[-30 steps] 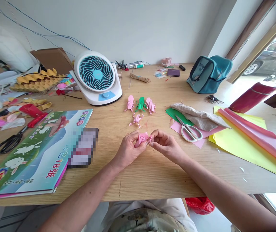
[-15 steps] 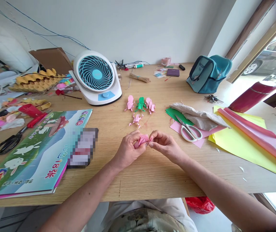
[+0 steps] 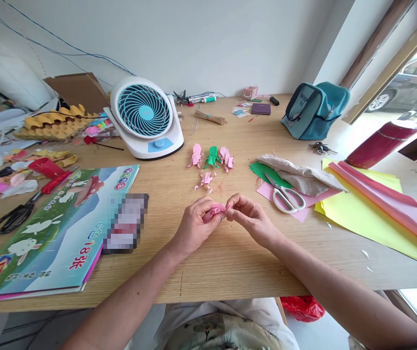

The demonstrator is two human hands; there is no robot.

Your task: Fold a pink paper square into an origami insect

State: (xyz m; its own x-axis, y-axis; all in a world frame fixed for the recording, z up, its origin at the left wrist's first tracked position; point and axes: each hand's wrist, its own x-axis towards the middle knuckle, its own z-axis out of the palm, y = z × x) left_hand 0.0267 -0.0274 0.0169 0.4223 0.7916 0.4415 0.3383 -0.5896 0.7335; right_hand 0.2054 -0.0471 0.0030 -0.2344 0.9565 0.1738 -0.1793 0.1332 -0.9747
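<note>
A pink folded-paper figure (image 3: 216,210) is held just above the table, partly hidden by fingers. My left hand (image 3: 198,222) is closed around its left side, thumb in front. The fingertips of my right hand (image 3: 249,218) pinch a thin point at its right end. Beyond my hands, a pink origami figure with bent legs (image 3: 205,180) lies on the wood. Behind it stand a green origami figure (image 3: 213,157) and two more pink ones, one pink origami figure (image 3: 196,155) to the left and another pink origami figure (image 3: 227,159) to the right.
White-handled scissors (image 3: 285,195) lie on pink and green paper beside a grey cloth (image 3: 299,172). Yellow sheets (image 3: 369,214) and a red flask (image 3: 383,145) are at right. A paper pack (image 3: 59,228), black-handled scissors (image 3: 13,216) and a fan (image 3: 145,114) are at left.
The pink paper figure has turned slightly in my fingers and now looks flatter and more rolled. Both hands keep nearly the same place and grip.
</note>
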